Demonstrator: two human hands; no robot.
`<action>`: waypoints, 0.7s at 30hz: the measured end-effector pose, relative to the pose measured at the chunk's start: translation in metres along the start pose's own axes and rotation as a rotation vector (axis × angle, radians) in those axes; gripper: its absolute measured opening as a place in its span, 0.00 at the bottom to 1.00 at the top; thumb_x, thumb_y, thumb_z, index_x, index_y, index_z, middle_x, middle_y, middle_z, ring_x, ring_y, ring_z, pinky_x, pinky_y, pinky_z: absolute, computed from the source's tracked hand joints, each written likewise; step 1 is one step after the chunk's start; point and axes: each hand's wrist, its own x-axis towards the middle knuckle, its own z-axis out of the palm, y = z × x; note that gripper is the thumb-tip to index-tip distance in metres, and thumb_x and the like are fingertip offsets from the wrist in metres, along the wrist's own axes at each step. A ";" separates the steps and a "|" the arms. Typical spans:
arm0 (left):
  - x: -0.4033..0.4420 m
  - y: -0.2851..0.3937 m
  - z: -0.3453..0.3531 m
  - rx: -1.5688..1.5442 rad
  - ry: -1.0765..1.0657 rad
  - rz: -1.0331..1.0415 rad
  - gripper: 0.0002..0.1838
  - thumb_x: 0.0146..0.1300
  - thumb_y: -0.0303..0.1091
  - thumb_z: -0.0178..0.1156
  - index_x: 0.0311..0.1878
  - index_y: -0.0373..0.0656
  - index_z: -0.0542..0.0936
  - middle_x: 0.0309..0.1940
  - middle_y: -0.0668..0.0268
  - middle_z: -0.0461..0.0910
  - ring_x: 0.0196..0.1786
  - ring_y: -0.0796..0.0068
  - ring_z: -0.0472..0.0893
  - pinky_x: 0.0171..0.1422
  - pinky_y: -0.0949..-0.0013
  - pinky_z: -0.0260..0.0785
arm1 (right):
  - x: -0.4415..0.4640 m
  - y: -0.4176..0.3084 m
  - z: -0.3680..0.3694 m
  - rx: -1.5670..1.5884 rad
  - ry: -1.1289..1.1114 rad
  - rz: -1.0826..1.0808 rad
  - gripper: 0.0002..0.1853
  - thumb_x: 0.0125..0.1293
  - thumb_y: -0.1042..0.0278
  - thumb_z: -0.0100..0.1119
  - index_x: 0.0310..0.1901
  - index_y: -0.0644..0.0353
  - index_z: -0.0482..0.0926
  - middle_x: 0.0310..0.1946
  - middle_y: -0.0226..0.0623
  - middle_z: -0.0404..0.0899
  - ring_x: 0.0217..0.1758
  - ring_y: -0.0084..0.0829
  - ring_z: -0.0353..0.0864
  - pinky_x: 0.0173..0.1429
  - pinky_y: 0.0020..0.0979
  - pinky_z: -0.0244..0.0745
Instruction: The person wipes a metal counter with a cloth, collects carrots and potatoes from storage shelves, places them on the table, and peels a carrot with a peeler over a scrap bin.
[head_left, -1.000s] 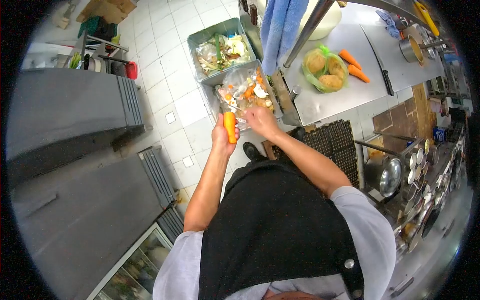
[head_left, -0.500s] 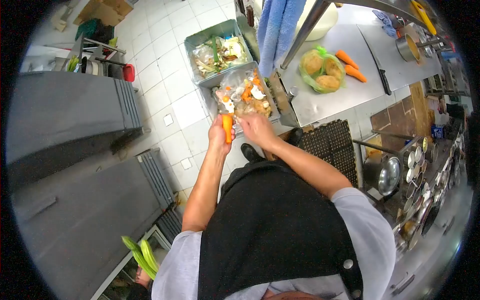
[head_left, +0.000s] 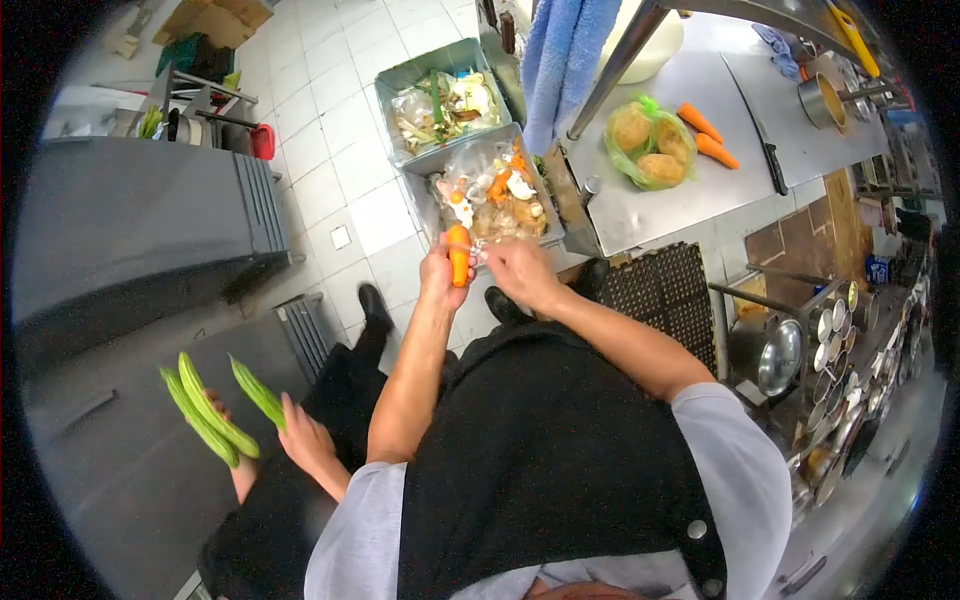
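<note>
My left hand (head_left: 438, 273) is closed around an upright orange carrot (head_left: 459, 262). Close beside it, my right hand (head_left: 525, 275) grips a small peeler (head_left: 478, 250), mostly covered by the fingers, with its end at the carrot's side. Both hands are over the near edge of a grey bin (head_left: 551, 222) holding a clear plastic liner, orange peelings and other scraps. A second bin (head_left: 387, 118) of vegetable waste stands directly behind it.
Right: a steel table (head_left: 625, 225) with a green bag of potatoes (head_left: 661, 170), two carrots (head_left: 716, 151) and a knife (head_left: 770, 150). A blue towel (head_left: 560, 65) hangs nearby. Left: another person's hand (head_left: 306, 437) with long green gourds (head_left: 205, 415), beside a grey cabinet (head_left: 110, 470).
The other person has stepped in from the lower left, carrying the green gourds into fuller view. My hands stay over the bin, the right one shifting slightly at the carrot.
</note>
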 end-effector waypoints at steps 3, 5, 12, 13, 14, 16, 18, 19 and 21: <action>-0.001 -0.003 -0.003 0.063 -0.023 0.041 0.23 0.83 0.52 0.43 0.53 0.41 0.75 0.37 0.60 0.80 0.27 0.71 0.77 0.24 0.72 0.69 | 0.007 0.039 0.024 -0.013 -0.048 -0.010 0.13 0.71 0.62 0.55 0.37 0.61 0.84 0.32 0.56 0.82 0.38 0.56 0.83 0.42 0.51 0.75; -0.008 0.001 0.001 0.010 -0.030 0.038 0.23 0.82 0.53 0.45 0.54 0.41 0.75 0.36 0.61 0.79 0.28 0.70 0.78 0.24 0.72 0.69 | 0.017 0.042 0.019 -0.019 -0.072 0.063 0.13 0.72 0.62 0.55 0.36 0.61 0.83 0.31 0.56 0.82 0.36 0.56 0.82 0.41 0.52 0.74; 0.003 -0.008 -0.017 -0.123 -0.132 -0.025 0.23 0.81 0.54 0.49 0.52 0.42 0.77 0.36 0.61 0.78 0.30 0.69 0.78 0.26 0.72 0.69 | 0.008 0.031 0.019 -0.006 -0.037 0.046 0.16 0.72 0.61 0.56 0.29 0.64 0.81 0.26 0.55 0.79 0.31 0.56 0.81 0.37 0.51 0.72; 0.000 -0.005 -0.013 -0.118 -0.155 -0.007 0.22 0.81 0.54 0.49 0.52 0.41 0.77 0.36 0.61 0.78 0.30 0.68 0.79 0.26 0.72 0.69 | 0.020 0.034 0.016 -0.072 -0.101 0.082 0.15 0.71 0.63 0.57 0.31 0.65 0.81 0.28 0.56 0.80 0.33 0.55 0.81 0.39 0.51 0.72; -0.004 -0.002 -0.009 -0.102 -0.111 -0.003 0.22 0.81 0.53 0.48 0.52 0.41 0.77 0.36 0.61 0.78 0.31 0.68 0.79 0.26 0.72 0.69 | 0.019 0.034 0.014 -0.042 -0.088 0.061 0.14 0.71 0.63 0.57 0.31 0.65 0.81 0.29 0.56 0.80 0.34 0.55 0.81 0.39 0.51 0.73; -0.014 -0.001 0.001 -0.081 -0.019 0.001 0.22 0.82 0.52 0.47 0.53 0.41 0.77 0.37 0.61 0.78 0.31 0.69 0.78 0.26 0.72 0.69 | 0.008 0.023 0.007 0.015 -0.071 0.023 0.14 0.71 0.63 0.57 0.32 0.65 0.81 0.29 0.56 0.80 0.34 0.55 0.81 0.40 0.51 0.73; 0.001 -0.007 -0.020 -0.033 -0.072 0.024 0.22 0.83 0.50 0.44 0.55 0.41 0.76 0.37 0.61 0.79 0.30 0.69 0.78 0.26 0.71 0.70 | -0.005 0.006 0.005 0.003 -0.068 -0.016 0.15 0.72 0.63 0.55 0.33 0.65 0.81 0.29 0.55 0.80 0.34 0.56 0.81 0.40 0.51 0.73; 0.002 -0.008 -0.022 -0.004 -0.084 0.041 0.22 0.83 0.50 0.44 0.55 0.41 0.76 0.37 0.61 0.79 0.30 0.69 0.78 0.26 0.71 0.70 | -0.006 0.008 0.007 0.006 -0.068 -0.029 0.15 0.72 0.62 0.55 0.33 0.65 0.81 0.29 0.55 0.80 0.34 0.57 0.81 0.40 0.51 0.73; -0.003 -0.008 -0.019 -0.009 -0.101 0.056 0.21 0.83 0.51 0.44 0.55 0.41 0.76 0.37 0.61 0.78 0.29 0.69 0.78 0.25 0.71 0.70 | 0.002 0.035 0.021 -0.082 -0.097 0.015 0.14 0.72 0.62 0.56 0.35 0.64 0.83 0.28 0.54 0.80 0.34 0.57 0.81 0.40 0.51 0.74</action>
